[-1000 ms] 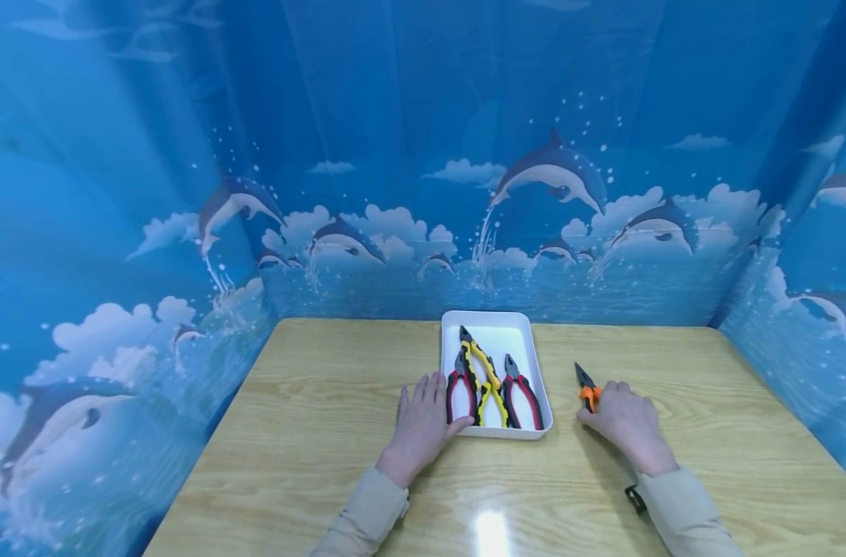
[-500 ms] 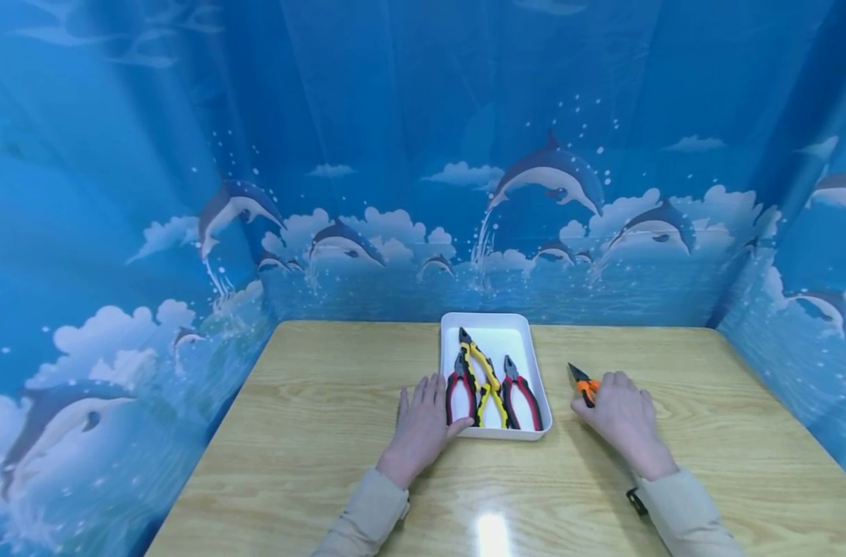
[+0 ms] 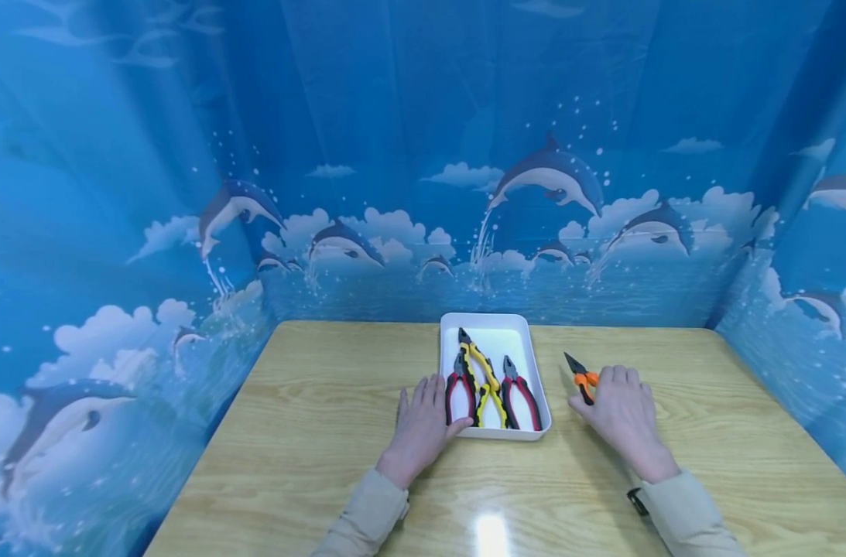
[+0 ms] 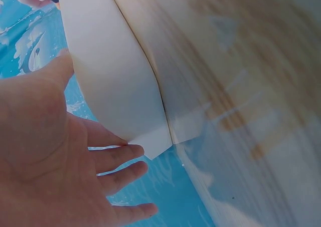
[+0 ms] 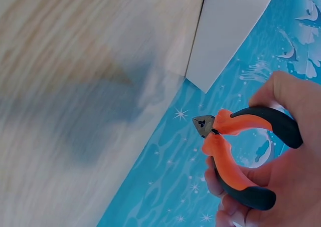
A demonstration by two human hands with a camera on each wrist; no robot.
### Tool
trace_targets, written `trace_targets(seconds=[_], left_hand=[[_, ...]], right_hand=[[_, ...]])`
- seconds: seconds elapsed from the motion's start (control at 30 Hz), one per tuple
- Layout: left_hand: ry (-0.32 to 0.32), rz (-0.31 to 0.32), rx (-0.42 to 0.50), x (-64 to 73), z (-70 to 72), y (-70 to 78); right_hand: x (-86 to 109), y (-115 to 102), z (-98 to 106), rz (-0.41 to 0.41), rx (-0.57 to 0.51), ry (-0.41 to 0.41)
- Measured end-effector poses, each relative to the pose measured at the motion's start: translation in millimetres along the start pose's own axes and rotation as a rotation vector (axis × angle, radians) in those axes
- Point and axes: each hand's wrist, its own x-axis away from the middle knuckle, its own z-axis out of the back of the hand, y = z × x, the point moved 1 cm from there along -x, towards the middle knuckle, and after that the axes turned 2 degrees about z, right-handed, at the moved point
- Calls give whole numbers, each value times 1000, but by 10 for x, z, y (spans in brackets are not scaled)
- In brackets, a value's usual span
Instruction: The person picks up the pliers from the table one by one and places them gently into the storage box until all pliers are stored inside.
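In the head view a white tray (image 3: pixel 513 435) stands on the table, holding two pairs of red-and-black pliers (image 3: pixel 529 398) and a pair of yellow-and-black pliers (image 3: pixel 481 360). My left hand (image 3: pixel 421 422) rests against the tray's left side, its thumb at the front rim. The left wrist view has that hand's fingers (image 4: pixel 120 158) straight against the white wall. Right of the tray, my right hand (image 3: pixel 625 414) holds orange-and-black pliers (image 3: pixel 581 379) by the handles. Their handles are spread in the right wrist view, where the pliers (image 5: pixel 224 162) appear above the table, jaws facing away from the palm.
The wood-grain table (image 3: pixel 311 433) reaches a blue dolphin-print curtain (image 3: pixel 395 155) at the back and sides. Tabletop extends left of the left hand and right of the right hand. A bright reflection lies near the front.
My right hand has shifted slightly left, and the orange-and-black pliers have moved up and left, with more of their handles showing. My left hand and the tray have stayed put.
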Motion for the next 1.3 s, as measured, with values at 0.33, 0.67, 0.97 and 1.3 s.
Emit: trace_targets(seconds=[0.33, 0.67, 0.97, 1.3], left_hand=[[-4, 3, 1, -8, 13, 1], [5, 0, -3, -11, 17, -6], [-17, 11, -21, -10, -1, 4], [-16, 22, -24, -8, 7, 12]], right_hand=[[-58, -92, 77, 0, -31, -23], [-218, -286, 137, 33, -29, -69], [-461, -504, 80, 50, -16, -160], [-784, -653, -23, 103, 54, -240]])
